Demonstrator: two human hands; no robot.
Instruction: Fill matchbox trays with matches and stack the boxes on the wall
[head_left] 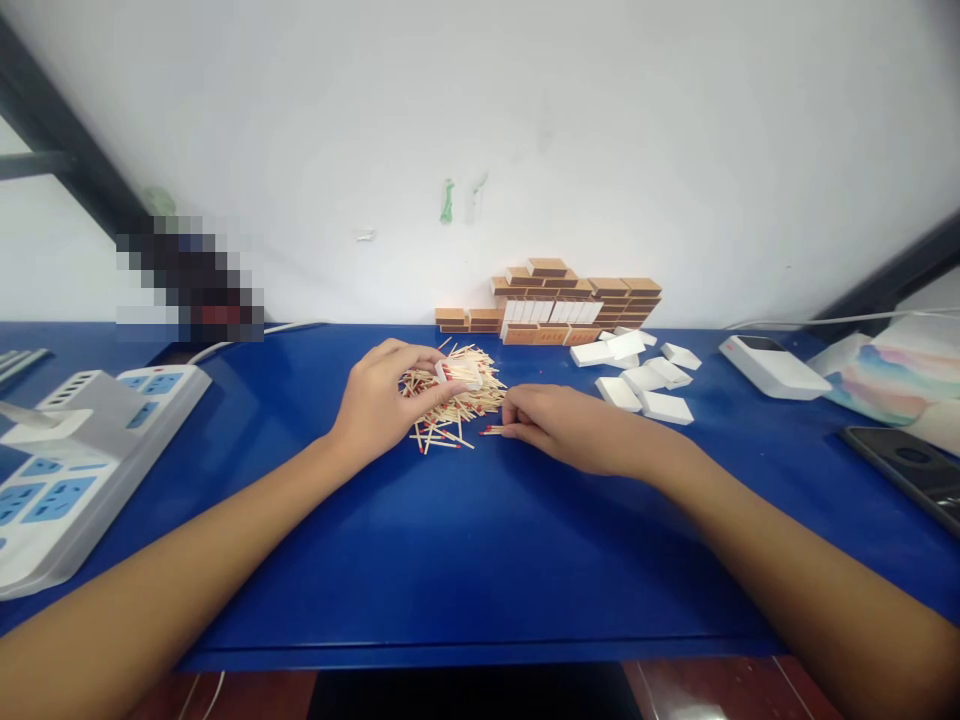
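In L grip (384, 397): wht tray (471, 383) w/ red-tipped matches (456, 371)

From the front edge of the bench (480, 580), the left forearm (251, 540) and right forearm (765, 540) slant inward; the left hand (382, 395) grips, thumb and fingers apart; the right hand (559, 425) pinches, fingers curled

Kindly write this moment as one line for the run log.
left hand: holds white tray with matches | right hand: pinches red-tipped matches | nearby: loose match pile | back: stacked matchboxes
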